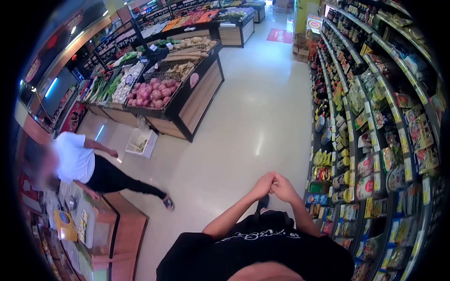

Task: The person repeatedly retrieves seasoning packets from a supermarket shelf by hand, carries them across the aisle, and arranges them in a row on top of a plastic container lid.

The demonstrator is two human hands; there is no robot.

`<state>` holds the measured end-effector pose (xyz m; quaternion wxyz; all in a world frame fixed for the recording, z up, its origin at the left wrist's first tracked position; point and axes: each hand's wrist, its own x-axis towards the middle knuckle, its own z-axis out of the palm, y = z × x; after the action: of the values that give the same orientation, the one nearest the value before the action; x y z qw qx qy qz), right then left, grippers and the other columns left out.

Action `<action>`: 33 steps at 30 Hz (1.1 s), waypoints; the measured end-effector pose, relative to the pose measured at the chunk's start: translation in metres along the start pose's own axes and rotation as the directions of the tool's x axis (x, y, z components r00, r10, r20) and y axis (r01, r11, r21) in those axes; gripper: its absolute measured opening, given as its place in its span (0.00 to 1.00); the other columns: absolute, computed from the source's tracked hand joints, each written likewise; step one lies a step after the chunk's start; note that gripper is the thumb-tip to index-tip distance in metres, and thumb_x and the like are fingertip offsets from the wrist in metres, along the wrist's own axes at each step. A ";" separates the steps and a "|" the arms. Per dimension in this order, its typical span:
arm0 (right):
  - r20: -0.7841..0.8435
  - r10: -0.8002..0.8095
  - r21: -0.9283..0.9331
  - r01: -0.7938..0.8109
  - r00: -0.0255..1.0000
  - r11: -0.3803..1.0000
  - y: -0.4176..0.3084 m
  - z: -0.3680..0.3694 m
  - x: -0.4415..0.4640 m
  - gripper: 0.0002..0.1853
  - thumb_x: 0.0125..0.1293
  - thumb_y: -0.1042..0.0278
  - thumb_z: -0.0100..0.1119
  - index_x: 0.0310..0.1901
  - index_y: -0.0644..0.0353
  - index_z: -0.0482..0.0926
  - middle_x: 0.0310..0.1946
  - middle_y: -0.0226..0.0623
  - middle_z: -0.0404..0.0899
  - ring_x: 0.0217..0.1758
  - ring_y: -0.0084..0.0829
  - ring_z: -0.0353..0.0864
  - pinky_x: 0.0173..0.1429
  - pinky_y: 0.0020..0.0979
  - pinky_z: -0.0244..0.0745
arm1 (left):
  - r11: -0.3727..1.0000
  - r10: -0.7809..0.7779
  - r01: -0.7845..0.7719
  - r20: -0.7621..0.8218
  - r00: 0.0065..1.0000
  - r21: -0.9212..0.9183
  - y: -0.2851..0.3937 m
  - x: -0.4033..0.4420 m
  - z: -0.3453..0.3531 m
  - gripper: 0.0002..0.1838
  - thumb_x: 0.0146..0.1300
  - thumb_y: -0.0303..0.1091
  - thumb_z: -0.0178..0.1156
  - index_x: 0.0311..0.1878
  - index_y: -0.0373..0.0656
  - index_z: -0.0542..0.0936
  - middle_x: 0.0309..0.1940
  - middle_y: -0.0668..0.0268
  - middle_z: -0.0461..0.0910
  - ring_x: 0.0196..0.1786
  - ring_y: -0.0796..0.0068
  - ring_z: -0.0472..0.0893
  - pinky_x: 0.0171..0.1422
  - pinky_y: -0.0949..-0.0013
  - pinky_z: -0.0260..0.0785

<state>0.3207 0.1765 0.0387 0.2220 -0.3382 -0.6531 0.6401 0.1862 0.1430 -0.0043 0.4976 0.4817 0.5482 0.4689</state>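
My left hand [264,184] and my right hand [284,189] meet in front of my body, above the floor. Their fingers are closed and touch at the tips. Whether anything small is between them is hidden. Both forearms are bare below the sleeves of a black shirt [225,255] with white lettering. Nearest to my right hand is the shelving [335,189] on the right, a short way off and not touched.
Shelves of packets [419,131] and bottles line the right side. A produce stand [201,98] with red-purple round produce [152,93] is ahead on the left. A white crate [140,143] sits on the floor. Another person [77,157] walks by a wooden counter [126,225] at left.
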 end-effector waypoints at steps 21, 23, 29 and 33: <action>-0.136 0.134 -0.205 -0.160 0.982 0.966 -0.004 -0.170 0.209 0.32 0.63 0.58 0.66 0.64 0.66 0.68 0.57 0.51 0.77 0.57 0.42 0.80 0.59 0.38 0.76 | 0.996 -0.083 0.083 0.024 0.996 0.017 0.038 0.223 -0.122 0.34 0.74 0.56 0.47 0.69 0.36 0.63 0.65 0.52 0.71 0.68 0.60 0.69 0.70 0.60 0.63; -0.142 0.153 -0.249 -0.185 0.978 0.951 -0.002 -0.173 0.240 0.32 0.63 0.57 0.66 0.64 0.66 0.68 0.57 0.51 0.77 0.57 0.43 0.80 0.59 0.38 0.76 | 0.995 -0.051 0.051 0.001 0.999 0.081 0.042 0.239 -0.152 0.37 0.73 0.57 0.48 0.72 0.34 0.60 0.68 0.49 0.68 0.72 0.56 0.66 0.73 0.58 0.60; 0.000 0.181 -0.558 -0.150 0.983 0.816 -0.044 -0.161 0.359 0.31 0.64 0.53 0.63 0.62 0.66 0.70 0.58 0.52 0.77 0.59 0.45 0.78 0.61 0.38 0.74 | 0.914 -0.143 0.150 -0.047 0.989 0.377 0.028 0.289 -0.258 0.36 0.70 0.56 0.51 0.70 0.35 0.64 0.68 0.48 0.66 0.72 0.56 0.66 0.72 0.59 0.60; 0.104 0.195 -0.770 -0.045 0.975 0.637 -0.079 -0.148 0.449 0.32 0.64 0.49 0.62 0.61 0.66 0.72 0.57 0.54 0.76 0.61 0.49 0.76 0.64 0.39 0.71 | 0.634 -0.307 0.154 0.064 0.950 0.758 0.028 0.328 -0.333 0.35 0.67 0.57 0.53 0.64 0.35 0.70 0.62 0.46 0.72 0.65 0.50 0.72 0.67 0.54 0.66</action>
<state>0.1131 0.6081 0.0642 -0.0434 -0.3846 -0.8545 0.3465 -0.1579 0.4599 0.0143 0.3622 0.6097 0.6994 0.0891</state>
